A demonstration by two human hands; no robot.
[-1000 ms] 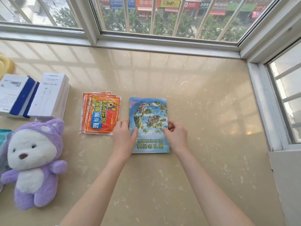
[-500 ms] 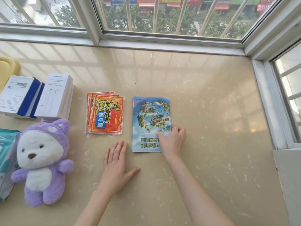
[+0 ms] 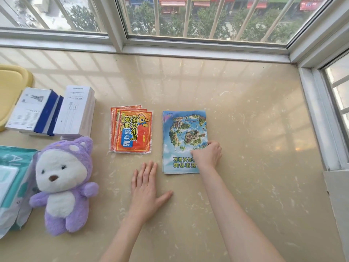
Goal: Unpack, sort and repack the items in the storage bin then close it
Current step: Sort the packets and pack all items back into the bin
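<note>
Packets [image 3: 134, 133] reading 暖身贴, right hand [image 3: 208, 154] pinching map booklets [image 3: 181, 129]

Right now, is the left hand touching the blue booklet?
No, the left hand lies flat on the countertop, apart from the blue booklet; only the right hand holds it.

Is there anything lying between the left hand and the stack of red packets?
Nothing visible. Only bare countertop separates the left hand, lying flat, from the red packets just beyond it. The blue booklets, held by the right hand, lie off to the side.
</note>
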